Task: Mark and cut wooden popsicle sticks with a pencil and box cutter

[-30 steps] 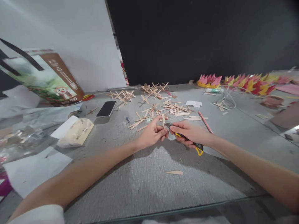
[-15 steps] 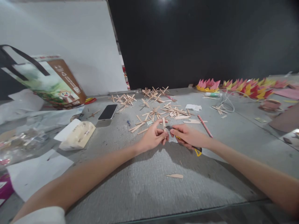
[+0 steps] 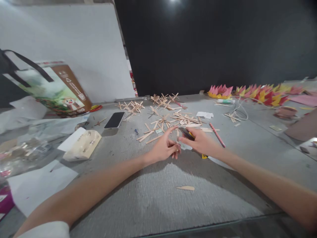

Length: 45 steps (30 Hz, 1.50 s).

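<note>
Head view, read from the left: a printed carton [image 3: 59, 91] leans against the white wall, with a clear plastic bag [image 3: 22, 145] and a pale packet [image 3: 83, 144] in front of it on the grey table [image 3: 153, 195]. A dark phone [image 3: 114, 119] lies flat a little further in, and beyond it crossed wooden sticks [image 3: 170, 112] are scattered in heaps up to the black backdrop.

Your left hand [image 3: 164, 147] sits at the near edge of that heap, forefinger stretched forward, thumb and remaining fingers pinched on something small; whether it is a stick piece is too small to tell. Your right hand [image 3: 200, 142] meets it fingertip to fingertip and is closed round a yellow utility knife [image 3: 187, 134], whose dark tip points toward the left hand and whose tail shows below the palm. So the two hands are together, touching, each clamped on its own thing.

As a judgement, you are at the trimming stage of a stick. The next move calls for a steady pinch from the left and a short, controlled stroke directed away from those fingers, since the blade end is just beside them.

One loose stick offcut [image 3: 185, 188] lies alone on the table nearer to you, well apart from both hands. Further right lie a pink pencil [image 3: 217, 134] and a row of pink and yellow paper points [image 3: 257, 91].
</note>
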Motion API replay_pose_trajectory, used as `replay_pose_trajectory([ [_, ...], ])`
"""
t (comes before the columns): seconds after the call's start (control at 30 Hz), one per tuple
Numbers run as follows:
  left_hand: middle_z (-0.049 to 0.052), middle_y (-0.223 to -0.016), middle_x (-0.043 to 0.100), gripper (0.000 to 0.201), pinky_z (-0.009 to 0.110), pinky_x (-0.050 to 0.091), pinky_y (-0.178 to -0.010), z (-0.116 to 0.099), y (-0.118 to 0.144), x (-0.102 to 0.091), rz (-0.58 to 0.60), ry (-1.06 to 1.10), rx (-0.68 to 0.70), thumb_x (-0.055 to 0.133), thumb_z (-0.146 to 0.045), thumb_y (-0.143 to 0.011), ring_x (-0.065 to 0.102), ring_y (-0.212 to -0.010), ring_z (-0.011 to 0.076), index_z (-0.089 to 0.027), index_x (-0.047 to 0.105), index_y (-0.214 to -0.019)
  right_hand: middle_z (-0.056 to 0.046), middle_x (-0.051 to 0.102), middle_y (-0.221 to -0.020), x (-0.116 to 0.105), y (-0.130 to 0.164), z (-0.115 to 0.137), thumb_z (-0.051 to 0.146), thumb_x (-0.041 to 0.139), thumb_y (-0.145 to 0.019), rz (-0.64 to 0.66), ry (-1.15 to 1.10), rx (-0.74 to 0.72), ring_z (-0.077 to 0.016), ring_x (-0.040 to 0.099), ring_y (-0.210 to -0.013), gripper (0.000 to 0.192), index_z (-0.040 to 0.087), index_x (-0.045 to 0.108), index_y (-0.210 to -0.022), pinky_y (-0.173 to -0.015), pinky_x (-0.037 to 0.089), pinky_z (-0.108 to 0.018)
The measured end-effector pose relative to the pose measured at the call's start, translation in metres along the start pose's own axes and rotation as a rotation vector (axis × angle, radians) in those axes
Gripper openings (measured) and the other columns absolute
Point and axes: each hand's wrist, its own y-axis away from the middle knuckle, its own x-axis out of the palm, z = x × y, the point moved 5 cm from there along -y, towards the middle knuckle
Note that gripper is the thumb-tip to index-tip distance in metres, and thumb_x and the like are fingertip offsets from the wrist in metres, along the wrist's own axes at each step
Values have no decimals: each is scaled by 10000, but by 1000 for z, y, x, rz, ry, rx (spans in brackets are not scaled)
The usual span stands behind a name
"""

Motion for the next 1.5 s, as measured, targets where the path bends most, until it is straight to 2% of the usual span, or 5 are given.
replay_pose_trajectory([
  [0.33, -51, -740, 715, 567, 208, 466, -527, 1, -1, 3, 3, -11, -29, 735, -281, -918, 668, -521, 123, -236, 376, -1355, 5, 626, -712, 9, -2, 7, 451, 587, -1005, -31, 84, -26, -167, 524, -642, 273, 215, 644, -881, -605, 349, -314],
  [0.5, -33, -746, 729, 723, 221, 483, -528, 4, -3, 1, -22, -5, 2, 744, -345, -944, 670, -525, 130, -200, 329, -1518, 3, 595, -715, 1, 0, 10, 459, 504, -1048, -77, 137, -55, -176, 513, -660, 294, 236, 538, -859, -628, 344, -320],
  [0.63, -18, -763, 744, 865, 230, 505, -550, -3, -1, -6, -136, -15, 78, 719, -365, -990, 684, -553, 135, -187, 207, -1665, 33, 579, -681, 1, 8, 12, 478, 400, -1121, 116, 149, -12, -175, 523, -597, 296, 250, 581, -1071, -615, 345, -313],
  [1.27, -2, -777, 741, 838, 229, 525, -580, -7, 2, -4, -156, -41, 82, 714, -347, -1000, 698, -580, 143, -199, 252, -1684, -33, 683, -791, 9, 11, 11, 374, 375, -1138, 150, 316, -61, -190, 582, -658, 289, 233, 626, -1154, -626, 277, -316],
  [1.5, -13, -804, 723, 734, 232, 516, -629, -1, 4, -7, -168, -268, 89, 613, -314, -1035, 679, -623, 135, -256, 310, -1701, -41, 677, -783, 13, 17, 13, 303, 374, -1131, 142, 454, -10, -179, 545, -607, 275, 222, 636, -1145, -599, 219, -328],
])
